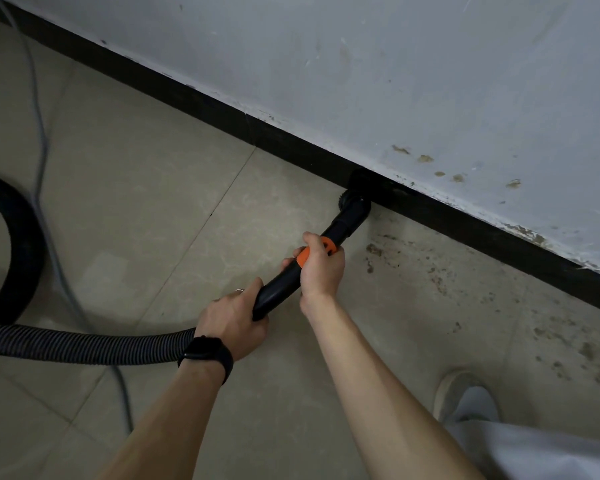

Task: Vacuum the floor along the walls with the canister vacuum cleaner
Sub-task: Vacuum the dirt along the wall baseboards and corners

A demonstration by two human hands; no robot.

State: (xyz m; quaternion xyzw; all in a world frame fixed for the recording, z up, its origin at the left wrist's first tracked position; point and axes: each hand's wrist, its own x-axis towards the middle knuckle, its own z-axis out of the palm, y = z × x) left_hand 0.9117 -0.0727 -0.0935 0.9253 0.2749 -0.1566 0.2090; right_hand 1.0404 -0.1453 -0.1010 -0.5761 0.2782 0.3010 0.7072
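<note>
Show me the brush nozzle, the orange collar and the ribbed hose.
brush nozzle [354, 209], head view, on its black elbow.
orange collar [302, 257], head view, on its exposed orange band.
ribbed hose [84, 344], head view, midway along its ribbed length.

Beige tiled floor, brown-stained beside the black baseboard, under a ribbed hose, grey cable and one shoe.

The brush nozzle sits on the floor, touching the baseboard. My right hand grips the wand near the baseboard; my left hand grips it farther back. The hose runs left, well apart from the baseboard.
</note>
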